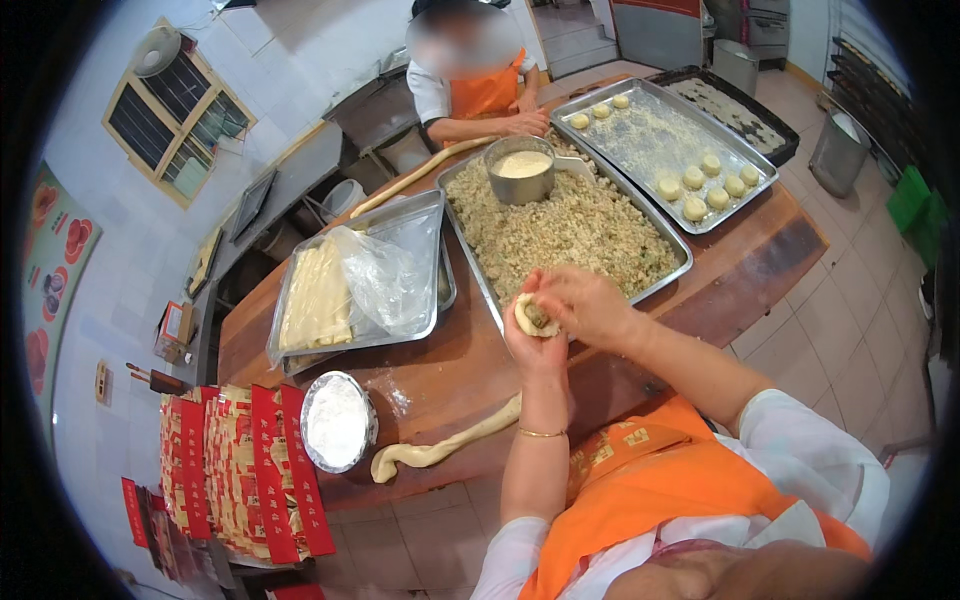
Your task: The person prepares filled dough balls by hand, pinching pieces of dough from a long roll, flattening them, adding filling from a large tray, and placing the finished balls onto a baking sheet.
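My left hand [541, 352] cups a round dough wrapper [523, 322] with a lump of brownish filling [538, 315] in its middle. My right hand [592, 303] is at the wrapper's right rim, its fingers curled against the dough. Both hands are over the near edge of a metal tray of crumbly filling [560, 235]. A metal pot [522, 187] with pale contents sits in that filling, beside a white scoop-like handle [576, 167]. On the wood nearer me lies a twisted dough rope [440, 452].
Left stand a tray of dough sheets [315, 295] under plastic and a bowl of flour [339, 422]. Back right, a tray [640, 150] bears several round dough pieces [718, 197]. Across the wooden table [625, 375], a co-worker [480, 95] rests hands near a long dough rope [420, 176].
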`<action>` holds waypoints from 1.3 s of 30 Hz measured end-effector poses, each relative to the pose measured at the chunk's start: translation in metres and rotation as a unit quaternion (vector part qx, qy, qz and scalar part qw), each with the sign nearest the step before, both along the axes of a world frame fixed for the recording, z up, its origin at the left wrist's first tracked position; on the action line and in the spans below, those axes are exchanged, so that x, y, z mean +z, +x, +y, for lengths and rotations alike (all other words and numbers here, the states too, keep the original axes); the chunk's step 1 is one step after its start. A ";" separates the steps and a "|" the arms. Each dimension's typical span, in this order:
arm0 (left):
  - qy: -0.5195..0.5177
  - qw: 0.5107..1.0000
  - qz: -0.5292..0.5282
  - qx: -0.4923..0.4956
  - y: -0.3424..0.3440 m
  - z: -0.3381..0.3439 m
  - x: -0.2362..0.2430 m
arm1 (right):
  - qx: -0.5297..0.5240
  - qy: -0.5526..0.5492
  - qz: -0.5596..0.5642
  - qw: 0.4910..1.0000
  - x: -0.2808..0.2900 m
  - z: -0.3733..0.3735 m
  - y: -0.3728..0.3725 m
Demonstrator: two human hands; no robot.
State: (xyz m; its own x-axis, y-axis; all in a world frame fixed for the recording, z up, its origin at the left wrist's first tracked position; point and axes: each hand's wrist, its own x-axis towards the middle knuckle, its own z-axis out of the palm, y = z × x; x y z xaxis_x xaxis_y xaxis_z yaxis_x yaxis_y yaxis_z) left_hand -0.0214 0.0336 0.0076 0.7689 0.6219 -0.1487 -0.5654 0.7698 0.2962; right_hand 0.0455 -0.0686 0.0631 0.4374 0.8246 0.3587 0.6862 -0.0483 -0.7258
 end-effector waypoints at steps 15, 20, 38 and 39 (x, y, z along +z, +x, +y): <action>-0.019 0.997 0.072 0.000 0.028 0.008 -0.078 | 0.001 0.078 0.216 0.973 -0.069 0.004 0.004; -0.088 0.994 0.051 0.037 0.052 0.035 -0.112 | -0.027 0.281 0.115 0.952 -0.066 0.032 0.012; 0.058 0.993 0.082 -0.062 0.047 -0.006 -0.039 | -0.049 0.195 -0.025 0.979 -0.093 0.028 0.073; 0.057 0.993 0.092 -0.051 0.041 0.000 -0.043 | 0.018 0.171 0.069 0.983 -0.087 0.026 0.055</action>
